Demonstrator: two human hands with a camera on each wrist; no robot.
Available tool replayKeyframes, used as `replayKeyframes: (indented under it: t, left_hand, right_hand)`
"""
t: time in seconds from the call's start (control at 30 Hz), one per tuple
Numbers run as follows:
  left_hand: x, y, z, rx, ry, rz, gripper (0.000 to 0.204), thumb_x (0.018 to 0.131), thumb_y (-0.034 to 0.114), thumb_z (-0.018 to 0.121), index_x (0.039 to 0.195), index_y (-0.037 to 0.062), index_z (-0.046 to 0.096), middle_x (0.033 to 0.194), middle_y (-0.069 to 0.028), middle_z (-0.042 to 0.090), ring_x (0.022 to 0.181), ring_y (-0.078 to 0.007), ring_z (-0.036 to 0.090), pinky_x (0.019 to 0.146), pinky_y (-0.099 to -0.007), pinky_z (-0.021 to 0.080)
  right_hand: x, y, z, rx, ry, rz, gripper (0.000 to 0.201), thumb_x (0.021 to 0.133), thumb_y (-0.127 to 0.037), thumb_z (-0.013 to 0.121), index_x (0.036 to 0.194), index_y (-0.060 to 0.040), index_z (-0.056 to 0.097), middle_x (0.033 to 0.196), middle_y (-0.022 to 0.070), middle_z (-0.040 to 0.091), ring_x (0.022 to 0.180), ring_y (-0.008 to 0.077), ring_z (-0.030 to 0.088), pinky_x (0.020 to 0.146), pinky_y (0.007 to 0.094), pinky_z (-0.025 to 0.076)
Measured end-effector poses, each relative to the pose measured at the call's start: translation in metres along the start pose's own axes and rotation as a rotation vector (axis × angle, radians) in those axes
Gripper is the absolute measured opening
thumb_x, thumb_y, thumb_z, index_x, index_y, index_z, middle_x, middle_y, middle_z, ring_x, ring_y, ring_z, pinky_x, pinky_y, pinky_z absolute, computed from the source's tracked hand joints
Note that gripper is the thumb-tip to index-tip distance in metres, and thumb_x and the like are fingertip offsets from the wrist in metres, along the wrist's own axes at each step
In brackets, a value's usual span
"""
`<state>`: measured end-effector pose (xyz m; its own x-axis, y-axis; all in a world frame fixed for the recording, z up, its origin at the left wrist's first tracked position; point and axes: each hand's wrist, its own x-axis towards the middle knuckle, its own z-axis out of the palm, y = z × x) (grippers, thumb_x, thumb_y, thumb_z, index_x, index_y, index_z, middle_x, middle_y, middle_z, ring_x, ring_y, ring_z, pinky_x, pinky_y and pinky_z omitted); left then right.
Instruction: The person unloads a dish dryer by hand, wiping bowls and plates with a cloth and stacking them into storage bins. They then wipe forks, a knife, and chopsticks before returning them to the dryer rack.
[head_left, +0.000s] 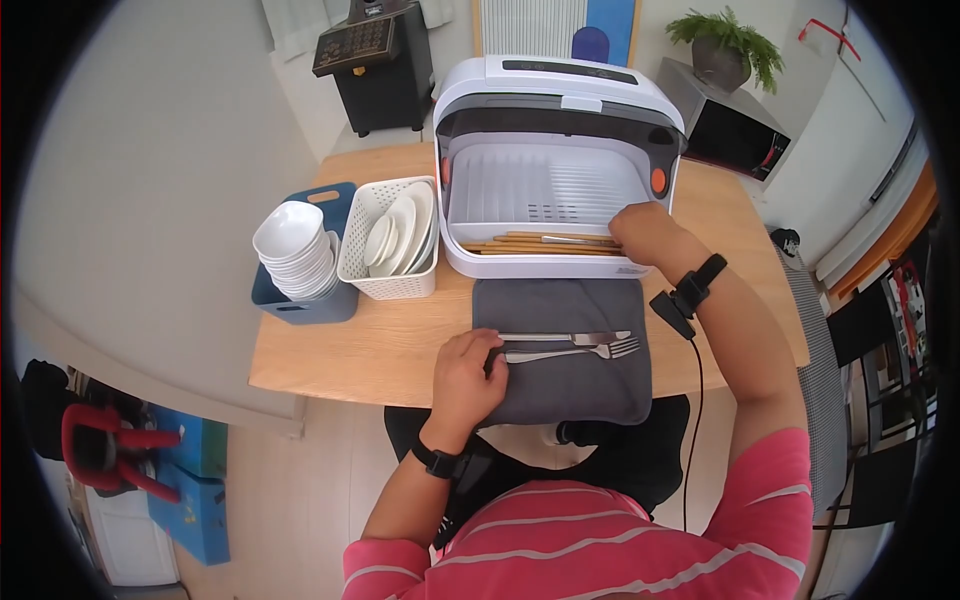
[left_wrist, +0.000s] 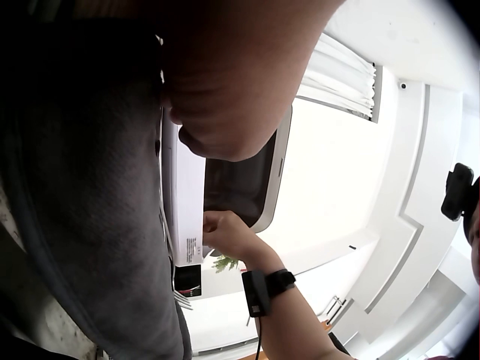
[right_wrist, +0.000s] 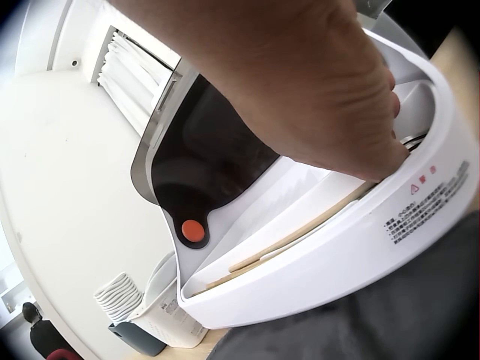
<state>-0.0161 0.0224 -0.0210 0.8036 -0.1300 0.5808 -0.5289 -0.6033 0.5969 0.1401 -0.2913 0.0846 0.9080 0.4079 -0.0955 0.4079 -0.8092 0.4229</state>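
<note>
In the head view my left hand lies at the left edge of a dark grey cloth mat, loosely bent fingers at the handle ends of a table knife and a fork. Both lie side by side, knife farther from me. My right hand reaches into the front compartment of a white dish cabinet, at the right end of several wooden chopsticks. Its fingers bend down behind the front wall in the right wrist view; the fingertips are hidden and I cannot tell what they hold. Metal cutlery shows beside them.
The cabinet's tinted lid is raised above a ribbed rack. Left of it stand a white basket of plates and a blue bin with stacked white bowls. A cable hangs from my right wrist.
</note>
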Motion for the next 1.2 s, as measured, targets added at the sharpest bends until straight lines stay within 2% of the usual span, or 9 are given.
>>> replayKeyframes:
  t: [0.43,0.57,0.73,0.83,0.9,0.93,1.0,1.13,1.2]
  left_hand:
    - [0.001,0.003,0.0,0.187,-0.232,0.112,0.03,0.081,0.021,0.077,0.11,0.0126,0.077,0.131,-0.006,0.066,0.122,-0.0327,0.056,0.105,-0.0456,0.043]
    - [0.001,0.002,-0.001,0.184,-0.234,0.129,0.026,0.083,0.019,0.076,0.108,0.0137,0.077,0.132,-0.006,0.066,0.122,-0.0339,0.057,0.106,-0.0457,0.042]
    - [-0.002,-0.01,0.003,0.126,-0.217,0.108,0.019,0.085,0.005,0.071,0.102,0.0121,0.075,0.131,-0.0088,0.067,0.123,-0.0364,0.057,0.106,-0.0465,0.044]
    - [-0.004,-0.014,0.008,0.111,-0.192,0.065,0.022,0.085,0.002,0.07,0.103,0.0123,0.076,0.132,-0.0088,0.067,0.125,-0.0373,0.057,0.107,-0.0461,0.044]
    - [-0.002,-0.011,0.006,0.133,-0.207,0.068,0.023,0.085,0.002,0.069,0.104,0.0121,0.076,0.133,-0.0092,0.067,0.125,-0.0376,0.057,0.107,-0.0464,0.044]
    - [-0.001,-0.007,0.004,0.15,-0.221,0.075,0.024,0.085,0.002,0.069,0.105,0.012,0.076,0.134,-0.0095,0.066,0.126,-0.0378,0.056,0.108,-0.0468,0.044]
    - [0.002,0.002,0.0,0.154,-0.23,0.08,0.024,0.085,0.002,0.069,0.106,0.0116,0.076,0.135,-0.0103,0.066,0.126,-0.038,0.056,0.108,-0.0474,0.044]
    - [0.004,0.001,0.0,0.141,-0.273,0.073,0.022,0.086,0.002,0.068,0.105,0.0107,0.076,0.137,-0.0117,0.064,0.127,-0.0385,0.056,0.109,-0.049,0.044]
    - [0.004,-0.004,0.002,0.124,-0.279,0.08,0.02,0.087,0.001,0.068,0.103,0.0097,0.076,0.137,-0.0123,0.064,0.127,-0.039,0.056,0.109,-0.0486,0.044]
  right_hand:
    - [-0.006,-0.002,0.001,-0.086,0.125,-0.042,0.007,0.078,-0.011,0.072,0.079,-0.0058,0.077,0.08,0.0142,0.073,0.077,0.0326,0.073,0.07,0.0429,0.057]
    - [-0.007,0.003,0.003,-0.091,0.125,-0.03,0.012,0.079,-0.017,0.076,0.08,-0.0055,0.077,0.08,0.0143,0.074,0.078,0.0325,0.073,0.07,0.0428,0.057]
    - [-0.006,0.007,0.01,-0.082,0.074,0.013,0.013,0.08,-0.018,0.076,0.082,-0.005,0.077,0.082,0.0146,0.073,0.08,0.0327,0.073,0.071,0.0432,0.058]
    - [-0.014,0.017,0.011,-0.046,0.166,0.025,0.013,0.081,-0.017,0.074,0.084,-0.0047,0.075,0.084,0.0129,0.071,0.082,0.0334,0.071,0.072,0.0439,0.057]
    - [-0.036,0.023,-0.013,0.165,0.38,0.027,0.005,0.081,-0.008,0.069,0.084,-0.0054,0.071,0.082,0.0125,0.069,0.081,0.0362,0.07,0.073,0.0451,0.057]
    - [-0.045,0.025,-0.02,0.166,0.378,0.029,0.005,0.081,-0.008,0.069,0.084,-0.0054,0.071,0.082,0.0125,0.069,0.081,0.0362,0.07,0.073,0.0451,0.057]
    - [-0.062,0.027,-0.029,0.333,0.523,0.103,0.015,0.079,-0.012,0.074,0.081,-0.0046,0.062,0.081,0.0114,0.065,0.078,0.0342,0.067,0.067,0.0437,0.054]
    - [-0.096,-0.012,-0.032,0.354,0.58,0.113,0.015,0.078,-0.01,0.075,0.079,-0.0052,0.061,0.083,0.0114,0.065,0.075,0.0331,0.067,0.064,0.0425,0.053]
    - [-0.102,-0.037,-0.014,0.398,0.514,-0.049,0.012,0.082,-0.013,0.071,0.081,-0.0063,0.061,0.082,0.0091,0.065,0.072,0.0316,0.067,0.064,0.0427,0.054]
